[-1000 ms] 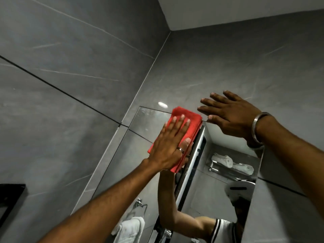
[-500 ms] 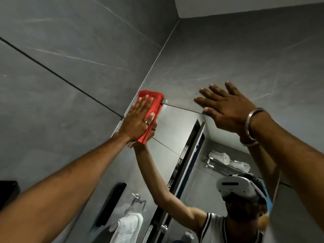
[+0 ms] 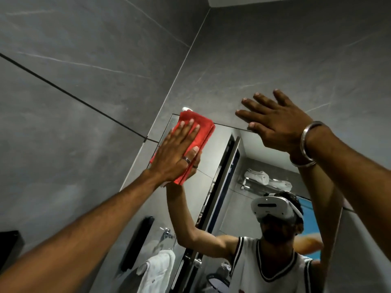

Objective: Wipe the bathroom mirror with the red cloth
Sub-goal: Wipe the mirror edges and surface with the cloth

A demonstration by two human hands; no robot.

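Note:
The folded red cloth (image 3: 197, 132) lies flat against the upper left corner of the bathroom mirror (image 3: 220, 157). My left hand (image 3: 175, 153), with a ring on one finger, presses on the cloth with fingers spread flat. My right hand (image 3: 275, 121), with a metal bangle at the wrist, rests open on the wall at the mirror's top edge, fingers apart and holding nothing. The glass reflects a person with a white headset and both raised arms.
Grey tiled walls (image 3: 84, 85) meet in a corner just left of the mirror. A black fixture (image 3: 8, 246) juts from the left wall at the lower left. The reflection shows a white towel (image 3: 156, 271) on a hook, a door and a shelf with towels.
My left hand slid the cloth left to the mirror's top left corner, then a little back right and down. The view tilted down, showing more of the mirror. My right hand stayed at the top edge.

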